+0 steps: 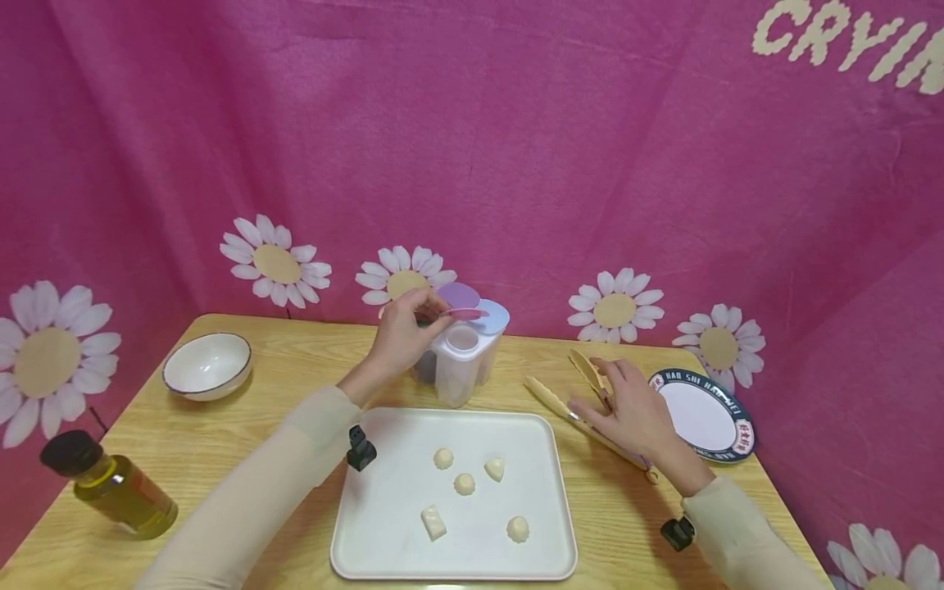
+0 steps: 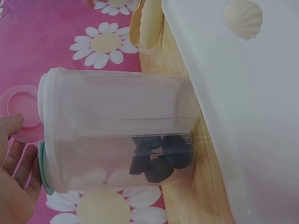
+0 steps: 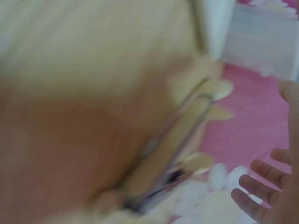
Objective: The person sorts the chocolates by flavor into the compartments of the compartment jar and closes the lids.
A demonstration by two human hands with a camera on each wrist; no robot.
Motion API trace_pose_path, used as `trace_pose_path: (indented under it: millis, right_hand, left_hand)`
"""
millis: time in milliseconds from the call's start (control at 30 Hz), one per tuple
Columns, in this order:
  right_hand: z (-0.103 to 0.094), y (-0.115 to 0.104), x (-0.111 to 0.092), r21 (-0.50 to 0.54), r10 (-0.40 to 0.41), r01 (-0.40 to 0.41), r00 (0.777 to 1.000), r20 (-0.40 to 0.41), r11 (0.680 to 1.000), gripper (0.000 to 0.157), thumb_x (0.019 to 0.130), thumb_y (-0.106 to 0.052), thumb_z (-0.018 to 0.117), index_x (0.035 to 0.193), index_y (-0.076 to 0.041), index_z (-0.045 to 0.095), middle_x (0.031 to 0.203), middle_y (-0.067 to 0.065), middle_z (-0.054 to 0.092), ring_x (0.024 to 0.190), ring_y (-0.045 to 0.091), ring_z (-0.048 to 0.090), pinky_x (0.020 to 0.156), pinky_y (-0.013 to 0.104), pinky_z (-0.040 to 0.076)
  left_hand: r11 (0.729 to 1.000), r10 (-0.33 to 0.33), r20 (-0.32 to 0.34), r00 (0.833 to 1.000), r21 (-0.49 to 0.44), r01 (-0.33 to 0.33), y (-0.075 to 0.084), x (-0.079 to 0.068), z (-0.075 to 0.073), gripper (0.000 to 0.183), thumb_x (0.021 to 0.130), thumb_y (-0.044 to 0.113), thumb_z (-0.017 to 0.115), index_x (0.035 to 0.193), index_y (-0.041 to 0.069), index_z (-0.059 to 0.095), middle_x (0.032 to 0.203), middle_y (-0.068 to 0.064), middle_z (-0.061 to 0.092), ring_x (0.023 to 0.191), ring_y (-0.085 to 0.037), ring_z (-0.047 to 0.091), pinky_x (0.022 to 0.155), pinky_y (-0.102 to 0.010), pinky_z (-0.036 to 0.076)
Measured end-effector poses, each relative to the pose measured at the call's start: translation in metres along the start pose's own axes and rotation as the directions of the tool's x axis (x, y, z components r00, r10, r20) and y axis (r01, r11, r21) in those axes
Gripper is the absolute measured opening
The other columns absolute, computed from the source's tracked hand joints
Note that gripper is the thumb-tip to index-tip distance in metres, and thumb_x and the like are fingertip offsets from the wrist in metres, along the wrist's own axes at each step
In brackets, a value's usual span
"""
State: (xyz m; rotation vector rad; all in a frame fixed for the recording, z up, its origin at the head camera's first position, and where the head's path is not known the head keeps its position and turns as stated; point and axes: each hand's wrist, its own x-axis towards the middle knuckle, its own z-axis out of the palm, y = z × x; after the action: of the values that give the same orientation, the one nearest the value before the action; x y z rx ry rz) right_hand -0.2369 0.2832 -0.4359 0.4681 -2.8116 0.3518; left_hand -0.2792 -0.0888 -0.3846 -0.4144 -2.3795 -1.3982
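A clear plastic storage container (image 1: 456, 378) with several coloured flip lids stands behind the tray. My left hand (image 1: 401, 334) pinches its pink lid (image 1: 468, 314) between thumb and fingers, and that lid is raised off the round opening. Dark chunky pieces (image 2: 161, 161) lie in one compartment in the left wrist view; the compartment beside it looks bare. Over the tongs (image 1: 547, 399), which lie spread on the table, hovers my right hand (image 1: 640, 412). Its fingers are apart and hold nothing in the right wrist view, where the tongs are blurred.
A white tray (image 1: 398, 549) with several cream-coloured moulded pieces sits in front. On the left are a white bowl (image 1: 209, 366) and an oil bottle (image 1: 118, 492). A dark-rimmed plate (image 1: 701, 418) lies at right, and a pink floral cloth (image 1: 472, 147) hangs behind.
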Motion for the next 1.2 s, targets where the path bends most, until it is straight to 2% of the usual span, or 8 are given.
trace_pose_path:
  millis: [67,300,467,667,900,1200]
  right_hand:
    - [0.006,0.011,-0.007,-0.028,0.044,-0.043,0.998,0.036,0.999,0.091,0.088,-0.068,0.072,0.151,-0.006,0.050,0.132,0.022,0.062,0.106,0.034,0.063,0.069,0.050,0.058]
    - [0.022,0.039,-0.021,-0.059,0.141,-0.135,0.982,0.129,0.989,0.107,0.083,-0.078,0.071,0.154,-0.002,0.043,0.136,0.030,0.057,0.110,0.040,0.062,0.075,0.058,0.061]
    - [0.030,0.047,-0.024,-0.056,0.154,-0.147,0.974,0.165,0.988,0.112,0.080,-0.082,0.071,0.151,0.000,0.045,0.129,0.028,0.058,0.096,0.032,0.059,0.067,0.050,0.058]
    - [0.038,0.052,-0.023,-0.085,0.131,-0.119,0.978,0.163,0.989,0.109,0.077,-0.083,0.072,0.139,0.005,0.052,0.118,0.025,0.063,0.093,0.031,0.060,0.071,0.051,0.058]
    - [0.042,0.051,-0.019,-0.098,0.135,-0.120,0.975,0.177,0.988,0.096,0.077,-0.083,0.072,0.116,0.003,0.057,0.100,0.015,0.063,0.083,0.025,0.057,0.065,0.043,0.051]
    - [0.035,0.047,-0.018,-0.091,0.136,-0.122,0.977,0.163,0.988,0.094,0.081,-0.079,0.072,0.122,0.004,0.057,0.102,0.016,0.061,0.085,0.027,0.059,0.070,0.048,0.056]
  left_hand:
    - [1.000,-0.009,0.003,1.000,0.001,0.009,0.001,0.000,-0.001,0.017,0.094,0.016,0.081,0.105,0.007,0.071,0.108,-0.012,0.075,0.101,-0.027,0.072,0.096,-0.043,0.063]
    - [1.000,-0.016,0.014,1.000,0.000,0.016,0.001,0.000,-0.002,0.020,0.094,0.017,0.081,0.108,0.007,0.072,0.110,-0.012,0.075,0.101,-0.027,0.071,0.096,-0.043,0.063]
    - [1.000,-0.001,0.009,1.000,0.011,0.001,0.000,0.000,-0.002,0.019,0.093,0.016,0.081,0.108,0.007,0.073,0.109,-0.012,0.076,0.100,-0.027,0.072,0.095,-0.043,0.063]
    - [1.000,0.013,0.008,1.000,0.012,-0.013,-0.002,0.000,-0.002,0.018,0.094,0.017,0.081,0.107,0.007,0.073,0.107,-0.012,0.076,0.099,-0.027,0.072,0.095,-0.043,0.063]
    - [1.000,0.010,0.009,1.000,0.011,-0.011,-0.002,0.000,-0.002,0.018,0.093,0.016,0.081,0.107,0.007,0.073,0.107,-0.012,0.076,0.099,-0.028,0.073,0.095,-0.043,0.064]
    - [1.000,0.024,0.003,1.000,0.007,-0.024,-0.002,0.000,-0.001,0.018,0.093,0.015,0.081,0.106,0.006,0.073,0.107,-0.012,0.076,0.098,-0.028,0.073,0.094,-0.044,0.064]
